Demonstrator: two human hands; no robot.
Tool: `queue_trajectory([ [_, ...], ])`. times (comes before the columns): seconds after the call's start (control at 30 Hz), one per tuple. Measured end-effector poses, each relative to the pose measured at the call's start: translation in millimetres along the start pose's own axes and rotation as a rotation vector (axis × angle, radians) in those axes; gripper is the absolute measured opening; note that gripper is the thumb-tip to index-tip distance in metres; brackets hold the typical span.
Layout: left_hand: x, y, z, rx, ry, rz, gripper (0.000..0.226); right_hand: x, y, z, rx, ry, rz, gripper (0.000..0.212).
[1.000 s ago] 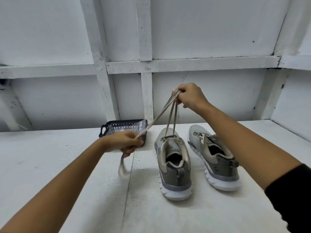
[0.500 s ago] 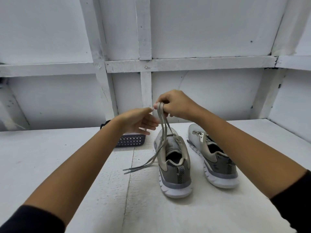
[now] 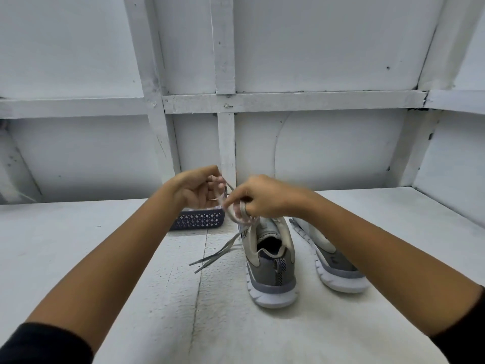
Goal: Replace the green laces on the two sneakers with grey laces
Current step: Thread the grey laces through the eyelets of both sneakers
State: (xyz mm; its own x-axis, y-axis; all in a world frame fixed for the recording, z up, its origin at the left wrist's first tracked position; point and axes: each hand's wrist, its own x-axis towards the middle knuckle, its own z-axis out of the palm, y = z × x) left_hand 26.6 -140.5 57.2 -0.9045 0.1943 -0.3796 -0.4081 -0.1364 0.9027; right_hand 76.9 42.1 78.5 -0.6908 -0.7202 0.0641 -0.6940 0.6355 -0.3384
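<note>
Two grey and beige sneakers stand heels toward me on the white table. The left sneaker [image 3: 270,269] carries a grey lace [image 3: 217,252] whose two loose ends trail down to the table on its left. Above the shoe's tongue, my right hand [image 3: 262,197] grips the lace, which loops around its fingers. My left hand [image 3: 195,189] pinches the lace's upper part just left of the right hand. The right sneaker [image 3: 333,266] is partly hidden behind my right forearm. The hands are blurred, so the exact loop shape is unclear.
A dark perforated plastic basket [image 3: 202,219] sits behind my left wrist, mostly hidden. White framed wall panels [image 3: 288,101] close off the back, and a side wall stands at the right. The white table [image 3: 105,245] stretches left and toward me.
Both hands have dropped lower toward the left sneaker. My left hand, open half a second ago, now pinches the lace. The lace is now looped around my right fingers.
</note>
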Motion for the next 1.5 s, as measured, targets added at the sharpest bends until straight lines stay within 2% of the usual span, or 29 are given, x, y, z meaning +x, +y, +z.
queue_trajectory([
  [0.07,-6,5,-8,-0.104,-0.042,0.047,0.020,-1,-3,5,0.106,-0.270,0.012,0.043],
  [0.1,-10,9,-11,-0.130,-0.064,0.090,0.013,0,-3,5,0.174,-0.359,0.033,0.044],
  [0.13,-14,14,-13,-0.139,-0.085,0.136,0.009,1,-1,4,0.218,-0.374,0.059,0.042],
  [0.23,-27,31,-8,-0.140,-0.168,0.247,0.009,8,14,-10,0.304,-0.137,0.160,0.027],
  [0.3,-31,42,5,-0.133,-0.240,0.284,0.015,10,24,-19,0.363,-0.027,0.203,0.033],
  [0.4,-32,55,34,-0.146,-0.323,0.298,0.020,13,31,-17,0.387,-0.059,0.214,0.051],
  [0.5,-25,60,62,-0.169,-0.329,0.319,0.022,15,31,-5,0.512,-0.089,0.154,0.032],
  [0.57,-13,59,71,-0.187,-0.291,0.355,0.020,14,36,0,0.627,-0.029,0.138,0.028],
  [0.67,5,45,69,-0.051,-0.209,0.372,0.027,9,49,-6,0.857,0.116,0.152,0.033],
  [0.73,16,25,63,0.114,-0.176,0.287,0.042,4,62,-15,1.081,0.234,0.150,0.033],
  [0.8,26,4,62,0.253,-0.219,0.216,0.050,1,78,-25,1.230,0.366,0.170,0.034],
  [1.0,32,-9,72,0.418,-0.320,0.264,0.016,4,107,-27,1.401,0.626,0.307,0.034],
  [1.1,33,-3,72,0.386,-0.299,0.258,0.013,8,118,-22,1.470,0.772,0.366,0.031],
  [1.2,36,-2,74,0.311,-0.240,0.286,0.013,11,124,-11,1.485,0.777,0.404,0.032],
  [1.27,43,-4,75,0.398,-0.122,0.361,0.006,11,123,-6,1.466,0.731,0.396,0.032],
  [1.33,51,-8,77,0.519,-0.008,0.444,0.022,11,119,-7,1.432,0.662,0.372,0.033],
  [1.4,56,-11,79,0.606,-0.025,0.487,0.040,12,115,-10,1.375,0.581,0.333,0.032],
  [1.5,57,-15,82,0.632,-0.143,0.452,0.022,14,111,-14,1.283,0.516,0.293,0.032],
])
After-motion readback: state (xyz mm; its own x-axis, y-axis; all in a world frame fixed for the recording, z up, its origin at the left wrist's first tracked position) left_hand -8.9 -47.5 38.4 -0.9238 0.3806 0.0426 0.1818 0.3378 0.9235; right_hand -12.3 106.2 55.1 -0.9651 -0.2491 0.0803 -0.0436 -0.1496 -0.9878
